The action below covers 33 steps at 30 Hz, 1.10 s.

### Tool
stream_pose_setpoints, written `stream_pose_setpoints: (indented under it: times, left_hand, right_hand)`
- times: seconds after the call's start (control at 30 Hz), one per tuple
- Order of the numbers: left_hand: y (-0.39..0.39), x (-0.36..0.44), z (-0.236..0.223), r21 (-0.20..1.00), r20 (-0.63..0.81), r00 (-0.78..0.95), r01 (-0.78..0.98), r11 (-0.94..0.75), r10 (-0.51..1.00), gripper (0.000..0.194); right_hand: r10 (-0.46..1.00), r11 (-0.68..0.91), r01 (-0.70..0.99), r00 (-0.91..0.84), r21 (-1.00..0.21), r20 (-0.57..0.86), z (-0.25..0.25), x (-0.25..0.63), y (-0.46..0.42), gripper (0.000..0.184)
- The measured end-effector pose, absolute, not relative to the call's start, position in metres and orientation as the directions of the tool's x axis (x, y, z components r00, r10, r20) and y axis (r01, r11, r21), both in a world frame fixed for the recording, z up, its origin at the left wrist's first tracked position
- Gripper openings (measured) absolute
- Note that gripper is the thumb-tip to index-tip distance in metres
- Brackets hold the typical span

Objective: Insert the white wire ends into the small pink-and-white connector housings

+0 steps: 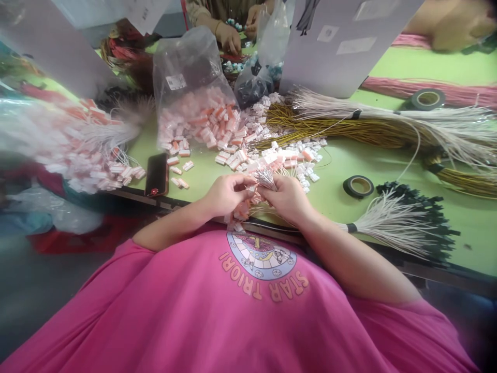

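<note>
My left hand (225, 194) and my right hand (285, 197) meet at the near edge of the green table (388, 160), both with fingers curled. Between them is a small bunch of thin wires with metal ends (266, 178), held by my right hand. My left hand pinches small white and orange connectors (244, 207) against that bunch. Just beyond my hands lies a loose pile of the same connectors (279, 153).
A clear bag of connectors (194, 103) stands behind the pile. A black phone (157, 174) lies at the left. Two tape rolls (358, 186) and bundles of white and yellow wires (388, 122) lie right. Another person's hands (229, 36) work across the table.
</note>
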State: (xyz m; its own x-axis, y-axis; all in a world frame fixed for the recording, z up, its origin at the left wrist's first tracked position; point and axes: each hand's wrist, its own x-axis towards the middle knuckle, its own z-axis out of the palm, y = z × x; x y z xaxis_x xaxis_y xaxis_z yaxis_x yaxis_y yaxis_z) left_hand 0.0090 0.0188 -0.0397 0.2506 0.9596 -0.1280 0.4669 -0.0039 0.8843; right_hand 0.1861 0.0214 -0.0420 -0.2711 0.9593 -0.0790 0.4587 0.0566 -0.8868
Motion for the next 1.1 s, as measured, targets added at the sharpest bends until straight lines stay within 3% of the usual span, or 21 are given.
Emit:
stream_pose_setpoints:
  times: [0.13,0.33,0.47,0.57,0.67,0.77,0.83,0.97,1.1]
  left_hand:
    - [0.016,0.009,-0.04,0.9,-0.211,0.235,0.426,0.095,0.949,0.027]
    - [0.018,0.011,-0.044,0.915,-0.145,0.322,0.402,0.004,0.936,0.014]
    - [0.017,0.008,-0.039,0.928,-0.176,0.364,0.37,0.032,0.915,0.019]
    - [0.017,0.002,-0.031,0.879,-0.083,0.401,0.461,-0.122,0.913,0.019]
    - [0.024,-0.017,-0.025,0.742,0.006,0.467,0.591,-0.317,0.884,0.022]
    - [0.043,-0.058,-0.03,0.588,0.135,0.319,0.736,-0.335,0.938,0.034]
    - [0.061,-0.091,-0.04,0.524,0.24,0.096,0.825,-0.212,0.966,0.029]
    - [0.091,-0.137,-0.064,0.583,0.132,-0.006,0.809,-0.072,0.991,0.022]
    - [0.088,-0.126,-0.066,0.696,0.114,0.02,0.712,-0.094,0.993,0.016]
  right_hand:
    - [0.947,-0.002,0.432,-0.288,-0.902,-0.14,-0.039,0.187,0.021,0.018]
    - [0.946,0.02,0.342,-0.31,-0.94,-0.092,-0.042,0.187,0.02,0.014]
    - [0.921,-0.019,0.245,-0.374,-0.969,-0.113,-0.046,0.187,0.021,0.009]
    - [0.909,-0.039,0.196,-0.4,-0.98,-0.116,-0.048,0.188,0.023,0.009]
    - [0.928,0.002,0.241,-0.361,-0.97,-0.088,-0.049,0.192,0.027,0.007]
    - [0.939,0.039,0.253,-0.34,-0.967,-0.052,-0.047,0.196,0.03,0.007]
    - [0.934,-0.002,0.263,-0.344,-0.965,-0.096,-0.045,0.197,0.03,0.009]
    - [0.913,-0.072,0.314,-0.362,-0.947,-0.189,-0.046,0.196,0.029,0.012]
    - [0.919,-0.092,0.324,-0.337,-0.942,-0.205,-0.044,0.194,0.029,0.018]
